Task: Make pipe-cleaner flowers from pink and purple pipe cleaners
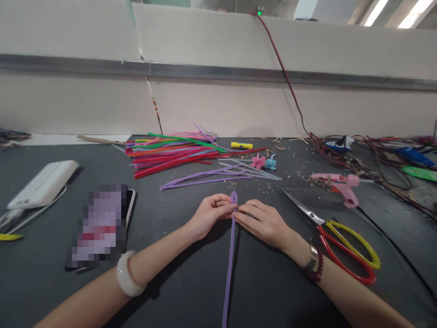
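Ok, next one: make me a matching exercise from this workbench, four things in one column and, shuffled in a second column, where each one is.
Things:
1. Pink glue gun
2. Scissors
3. Purple pipe cleaner
4. White bangle

Places:
A. Around the left forearm
B. Just right of the right hand
C. Pinched by the left hand and the right hand
D. Among small scraps, beyond the scissors

Pairs: 1-D, 2-B, 3-C, 4-A

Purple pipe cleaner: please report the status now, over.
Left hand, right hand pinch purple pipe cleaner at its loop. Scissors beside right hand, apart.
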A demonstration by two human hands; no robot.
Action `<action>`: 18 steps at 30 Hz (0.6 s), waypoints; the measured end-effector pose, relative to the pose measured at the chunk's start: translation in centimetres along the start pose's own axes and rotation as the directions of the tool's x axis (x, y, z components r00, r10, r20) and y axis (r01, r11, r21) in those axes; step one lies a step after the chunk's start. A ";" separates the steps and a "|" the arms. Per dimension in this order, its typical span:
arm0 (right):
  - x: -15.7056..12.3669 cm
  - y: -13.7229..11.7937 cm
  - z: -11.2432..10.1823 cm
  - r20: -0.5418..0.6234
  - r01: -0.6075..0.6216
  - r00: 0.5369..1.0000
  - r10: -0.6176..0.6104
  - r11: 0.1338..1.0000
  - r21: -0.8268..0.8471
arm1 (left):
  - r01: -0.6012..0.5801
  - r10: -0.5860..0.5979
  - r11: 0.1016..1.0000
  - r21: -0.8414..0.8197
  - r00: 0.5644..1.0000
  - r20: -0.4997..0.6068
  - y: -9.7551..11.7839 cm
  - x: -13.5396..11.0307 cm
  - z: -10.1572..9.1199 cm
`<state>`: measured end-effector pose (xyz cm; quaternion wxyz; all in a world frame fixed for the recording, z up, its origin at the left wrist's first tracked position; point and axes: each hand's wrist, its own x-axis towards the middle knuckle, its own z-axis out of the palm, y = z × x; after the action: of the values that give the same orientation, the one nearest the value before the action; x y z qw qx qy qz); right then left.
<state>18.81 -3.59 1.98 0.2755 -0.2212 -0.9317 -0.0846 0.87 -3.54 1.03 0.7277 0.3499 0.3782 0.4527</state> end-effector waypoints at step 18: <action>0.1 -1.1 1.0 -0.101 -0.411 0.827 0.553 0.717 0.563 | 0.020 -0.032 0.994 0.110 0.994 0.102 -0.3 -0.1 -0.2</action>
<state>17.76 -4.24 1.10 0.4576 -0.3626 -0.7826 0.2161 0.79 -3.68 0.71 0.7320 0.4072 0.3686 0.4031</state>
